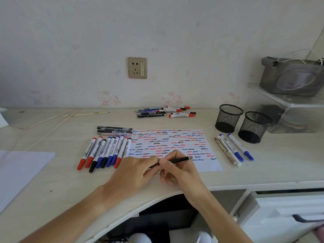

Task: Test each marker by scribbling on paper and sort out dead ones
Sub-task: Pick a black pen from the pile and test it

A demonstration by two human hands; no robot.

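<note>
While both hands (157, 167) grip a pen (178, 160) (over the paper's (208, 165) near edge).

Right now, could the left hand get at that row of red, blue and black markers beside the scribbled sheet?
Probably yes. The left hand lies right next to the row of markers, with only bare desk between them. But it is pinching the black pen together with the right hand, so it would have to let go first.
</note>
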